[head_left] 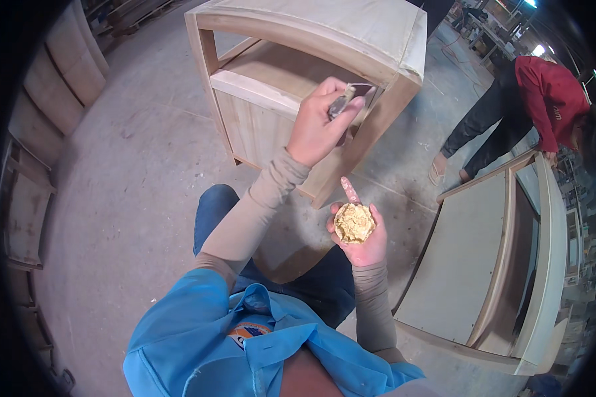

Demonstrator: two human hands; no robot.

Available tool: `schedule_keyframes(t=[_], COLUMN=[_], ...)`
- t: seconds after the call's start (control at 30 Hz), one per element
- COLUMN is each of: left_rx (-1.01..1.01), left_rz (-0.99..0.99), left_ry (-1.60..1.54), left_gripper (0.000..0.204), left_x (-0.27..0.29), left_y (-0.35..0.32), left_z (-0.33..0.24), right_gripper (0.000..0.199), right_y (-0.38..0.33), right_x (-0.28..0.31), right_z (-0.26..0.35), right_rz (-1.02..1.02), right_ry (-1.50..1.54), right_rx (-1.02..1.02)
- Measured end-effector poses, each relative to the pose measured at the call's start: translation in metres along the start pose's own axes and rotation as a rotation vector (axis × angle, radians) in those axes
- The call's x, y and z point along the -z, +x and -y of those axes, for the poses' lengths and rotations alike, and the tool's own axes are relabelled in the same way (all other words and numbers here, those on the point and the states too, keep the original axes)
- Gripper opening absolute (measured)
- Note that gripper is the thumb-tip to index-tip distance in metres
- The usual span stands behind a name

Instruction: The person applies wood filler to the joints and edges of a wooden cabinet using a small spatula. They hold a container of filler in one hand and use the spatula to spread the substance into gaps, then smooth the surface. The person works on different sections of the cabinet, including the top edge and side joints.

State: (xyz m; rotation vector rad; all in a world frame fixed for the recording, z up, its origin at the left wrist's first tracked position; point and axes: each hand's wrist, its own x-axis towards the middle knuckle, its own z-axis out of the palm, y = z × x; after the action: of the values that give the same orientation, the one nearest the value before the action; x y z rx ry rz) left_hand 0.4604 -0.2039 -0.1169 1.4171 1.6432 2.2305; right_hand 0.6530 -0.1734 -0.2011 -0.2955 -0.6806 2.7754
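Observation:
My left hand (321, 126) is closed around the handle of a scraper that looks like a putty knife (341, 104). Its dark flat blade lies close to the right front post of a bare wooden cabinet (258, 119); whether it touches the wood I cannot tell. Lower down, my right hand (364, 251) is turned palm up, cupping a rough round lump of yellow putty-like paste (354, 223). Whatever may lie under the paste is hidden. One finger of that hand stretches out toward the cabinet, with pale smears on it.
At right, a person in a red top (553, 92) bends over another unfinished wooden cabinet (470, 258), tilted on the floor. Wooden panels (63, 86) lean along the left side. Concrete floor (126, 172) lies between, and a cluttered workbench (487, 40) stands far back.

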Motion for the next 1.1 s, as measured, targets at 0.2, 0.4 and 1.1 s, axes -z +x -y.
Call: schedule_keyframes(t=[0.2,0.4,1.1], left_rx=[-0.367,-0.432,-0.519], left_rz=[-0.19,-0.209,-0.336], left_ry=[0.342,0.553,0.633], left_gripper=[0.016,0.026,0.025], left_x=[-0.02,-0.034,-0.061], left_y=[0.027,0.036,0.039], left_z=[0.002,0.012,0.023], right_gripper=[0.064,0.064,0.064], right_y=[-0.003,-0.007,-0.007], right_x=[0.003,0.006,0.025], right_z=[0.003,0.007,0.018], right_rz=[-0.013,-0.036,-0.054], right_ry=[0.053,0.093,0.115], right_rx=[0.006,0.03,0.059])
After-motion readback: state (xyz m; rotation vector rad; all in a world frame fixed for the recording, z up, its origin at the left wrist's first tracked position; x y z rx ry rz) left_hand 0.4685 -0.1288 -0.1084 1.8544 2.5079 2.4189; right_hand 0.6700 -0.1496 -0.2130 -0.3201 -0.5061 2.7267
